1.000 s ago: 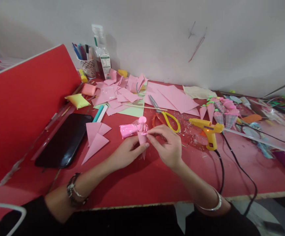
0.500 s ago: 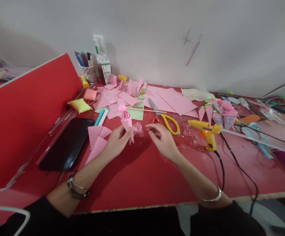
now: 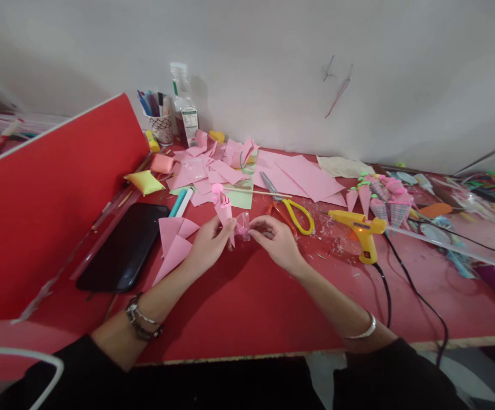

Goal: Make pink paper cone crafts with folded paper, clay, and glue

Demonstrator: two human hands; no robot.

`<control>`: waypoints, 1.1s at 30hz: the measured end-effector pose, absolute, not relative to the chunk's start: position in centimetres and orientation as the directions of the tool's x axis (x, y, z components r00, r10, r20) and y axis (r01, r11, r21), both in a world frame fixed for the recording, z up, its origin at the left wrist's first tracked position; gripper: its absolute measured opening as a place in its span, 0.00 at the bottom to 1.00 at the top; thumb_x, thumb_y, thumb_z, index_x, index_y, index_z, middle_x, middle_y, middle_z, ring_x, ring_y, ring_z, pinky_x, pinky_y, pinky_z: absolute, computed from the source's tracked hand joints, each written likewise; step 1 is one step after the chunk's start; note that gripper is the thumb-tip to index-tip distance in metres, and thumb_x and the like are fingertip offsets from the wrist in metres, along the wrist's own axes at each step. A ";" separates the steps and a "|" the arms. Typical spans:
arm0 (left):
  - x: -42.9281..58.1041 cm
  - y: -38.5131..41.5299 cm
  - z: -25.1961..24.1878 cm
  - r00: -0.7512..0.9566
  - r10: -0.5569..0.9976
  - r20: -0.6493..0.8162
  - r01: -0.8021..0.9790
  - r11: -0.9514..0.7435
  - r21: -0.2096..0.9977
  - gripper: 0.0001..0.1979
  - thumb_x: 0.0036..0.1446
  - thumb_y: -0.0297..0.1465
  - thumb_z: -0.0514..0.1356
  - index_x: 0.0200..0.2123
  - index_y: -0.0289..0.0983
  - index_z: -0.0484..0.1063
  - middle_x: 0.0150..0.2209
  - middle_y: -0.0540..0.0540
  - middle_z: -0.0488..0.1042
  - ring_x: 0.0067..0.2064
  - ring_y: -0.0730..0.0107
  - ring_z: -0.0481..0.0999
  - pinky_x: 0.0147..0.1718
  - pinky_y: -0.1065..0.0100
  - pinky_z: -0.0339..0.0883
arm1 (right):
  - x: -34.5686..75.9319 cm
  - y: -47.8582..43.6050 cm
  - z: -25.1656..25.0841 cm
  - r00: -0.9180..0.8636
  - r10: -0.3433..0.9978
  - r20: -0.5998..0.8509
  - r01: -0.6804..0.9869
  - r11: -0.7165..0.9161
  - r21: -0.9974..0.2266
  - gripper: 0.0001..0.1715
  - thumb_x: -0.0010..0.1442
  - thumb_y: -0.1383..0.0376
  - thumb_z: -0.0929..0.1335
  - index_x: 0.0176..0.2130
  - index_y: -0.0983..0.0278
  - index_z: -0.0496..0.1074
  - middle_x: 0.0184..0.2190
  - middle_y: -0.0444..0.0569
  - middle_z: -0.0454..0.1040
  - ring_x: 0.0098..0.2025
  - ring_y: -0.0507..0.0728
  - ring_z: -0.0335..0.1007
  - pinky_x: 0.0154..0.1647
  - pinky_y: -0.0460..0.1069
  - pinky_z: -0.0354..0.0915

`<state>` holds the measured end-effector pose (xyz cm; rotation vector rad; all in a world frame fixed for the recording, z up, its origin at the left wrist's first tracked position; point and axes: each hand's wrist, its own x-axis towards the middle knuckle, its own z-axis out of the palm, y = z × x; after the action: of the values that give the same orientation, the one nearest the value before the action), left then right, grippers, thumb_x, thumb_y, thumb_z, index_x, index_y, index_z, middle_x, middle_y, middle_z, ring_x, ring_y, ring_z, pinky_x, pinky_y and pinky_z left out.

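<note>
My left hand (image 3: 211,242) is closed on a small pink paper cone (image 3: 224,215) with pink clay and a ball at its top. Right beside the cone is a small clear packet (image 3: 242,226) with something pink in it. The fingertips of my right hand (image 3: 278,240) are pinched at the packet's right edge. Orange-and-yellow scissors (image 3: 299,217) lie just beyond my right hand. Cut pink paper pieces (image 3: 174,244) rest left of my left hand.
A yellow glue gun (image 3: 361,230) with a black cord lies at the right, before several finished cones (image 3: 396,208). At the left are a black phone (image 3: 123,247) and an upright red board (image 3: 59,199). A bottle (image 3: 186,117) and pen cup (image 3: 160,130) stand at the back.
My right hand has moved left and its fingers have closed at the clear packet's edge. My left hand still holds the cone. The view has shifted slightly.
</note>
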<state>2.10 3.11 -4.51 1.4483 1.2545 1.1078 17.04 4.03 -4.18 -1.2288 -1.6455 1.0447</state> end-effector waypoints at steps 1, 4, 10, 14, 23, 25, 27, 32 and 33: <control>2.1 3.1 -4.5 0.090 0.994 0.061 0.197 -0.077 0.977 0.14 0.54 0.36 0.48 0.20 0.36 0.60 0.14 0.54 0.63 0.18 0.76 0.65 0.21 0.74 0.58 | 17.0 4.0 -4.2 -0.197 0.974 0.112 0.282 0.166 -0.945 0.04 0.47 0.68 0.65 0.28 0.64 0.66 0.28 0.45 0.70 0.31 0.50 0.67 0.35 0.47 0.64; 2.1 3.1 -4.3 0.100 0.995 0.019 0.194 -0.038 0.980 0.13 0.54 0.36 0.48 0.21 0.36 0.61 0.14 0.54 0.63 0.18 0.76 0.65 0.21 0.74 0.59 | 17.0 3.9 -4.4 -0.207 0.976 0.073 0.227 0.120 -0.966 0.04 0.46 0.67 0.65 0.28 0.64 0.67 0.27 0.45 0.70 0.30 0.50 0.67 0.35 0.48 0.64; 2.2 3.2 -4.1 0.073 0.996 -0.054 0.142 0.044 0.989 0.12 0.54 0.34 0.48 0.22 0.36 0.61 0.13 0.56 0.62 0.16 0.77 0.64 0.20 0.75 0.59 | 16.9 4.0 -5.0 -0.169 0.986 0.013 0.103 0.031 -0.994 0.09 0.43 0.69 0.66 0.30 0.64 0.65 0.25 0.43 0.68 0.29 0.49 0.67 0.36 0.48 0.64; 2.2 3.2 -4.1 0.077 0.992 -0.095 0.114 0.086 0.990 0.11 0.54 0.35 0.49 0.23 0.36 0.61 0.13 0.56 0.63 0.16 0.78 0.64 0.19 0.76 0.60 | 16.9 4.2 -5.2 -0.148 0.988 -0.042 0.114 -0.025 -0.993 0.08 0.42 0.70 0.66 0.29 0.65 0.65 0.24 0.42 0.69 0.28 0.49 0.67 0.36 0.48 0.64; 2.2 3.3 -4.3 0.089 0.985 -0.145 0.027 0.143 0.989 0.12 0.50 0.38 0.51 0.25 0.35 0.61 0.13 0.55 0.63 0.16 0.78 0.64 0.18 0.75 0.62 | 16.6 3.9 -5.2 -0.119 0.992 -0.043 0.117 -0.029 -0.993 0.10 0.42 0.71 0.66 0.30 0.66 0.67 0.24 0.43 0.70 0.28 0.48 0.67 0.35 0.47 0.66; 2.2 3.3 -4.2 0.095 0.985 -0.144 0.031 0.142 0.989 0.12 0.50 0.38 0.51 0.25 0.35 0.61 0.14 0.55 0.63 0.16 0.78 0.64 0.18 0.75 0.62 | 16.6 3.8 -5.1 -0.117 0.992 -0.037 0.132 -0.021 -0.991 0.12 0.42 0.71 0.66 0.32 0.66 0.67 0.25 0.44 0.70 0.29 0.49 0.68 0.36 0.47 0.66; 2.2 3.3 -4.2 0.101 0.986 -0.133 0.041 0.129 0.991 0.12 0.50 0.39 0.51 0.24 0.35 0.61 0.14 0.55 0.63 0.16 0.78 0.64 0.19 0.75 0.62 | 16.7 3.8 -5.1 -0.125 0.991 -0.038 0.151 -0.019 -0.988 0.13 0.43 0.71 0.66 0.34 0.66 0.68 0.26 0.45 0.71 0.30 0.50 0.69 0.37 0.48 0.67; 2.1 3.3 -4.3 0.115 0.986 -0.119 0.050 0.114 0.992 0.12 0.51 0.39 0.51 0.24 0.36 0.61 0.15 0.55 0.63 0.17 0.77 0.65 0.19 0.74 0.62 | 16.6 3.5 -5.2 -0.130 0.991 -0.039 0.219 -0.009 -0.976 0.15 0.45 0.71 0.66 0.37 0.66 0.69 0.31 0.48 0.73 0.34 0.51 0.70 0.40 0.50 0.67; 2.1 3.3 -4.4 0.122 0.986 -0.112 0.055 0.106 0.993 0.12 0.51 0.38 0.50 0.24 0.36 0.61 0.15 0.54 0.63 0.17 0.77 0.65 0.19 0.74 0.62 | 16.5 3.5 -5.2 -0.122 0.992 -0.033 0.230 -0.004 -0.973 0.16 0.45 0.71 0.66 0.37 0.66 0.69 0.32 0.49 0.73 0.34 0.51 0.70 0.40 0.49 0.67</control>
<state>2.06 3.28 -4.41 1.2197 1.2008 1.0145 16.53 3.47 -5.24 -1.3309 -1.4655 1.1977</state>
